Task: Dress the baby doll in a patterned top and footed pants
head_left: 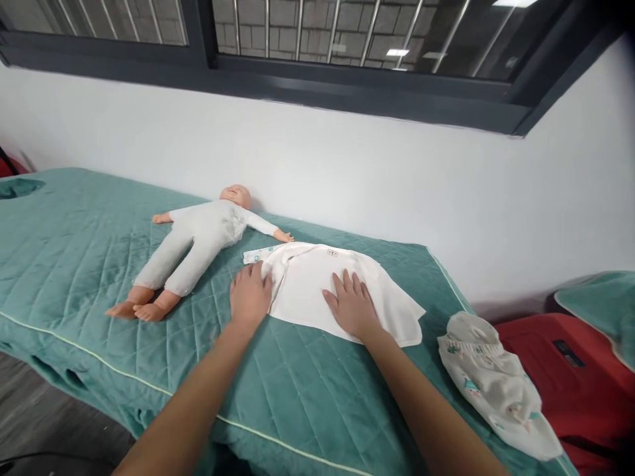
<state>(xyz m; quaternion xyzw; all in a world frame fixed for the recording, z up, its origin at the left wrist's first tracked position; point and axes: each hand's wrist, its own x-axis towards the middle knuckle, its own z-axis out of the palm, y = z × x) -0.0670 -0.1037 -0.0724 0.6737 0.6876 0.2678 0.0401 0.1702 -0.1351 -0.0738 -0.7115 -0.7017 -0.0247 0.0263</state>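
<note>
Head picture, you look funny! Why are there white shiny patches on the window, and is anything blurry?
In the head view, the shiny patches look like lamps reflected in the window; also in the head view, the floor looks smeared at lower left, and the tag on the white garment is too small to read.
</note>
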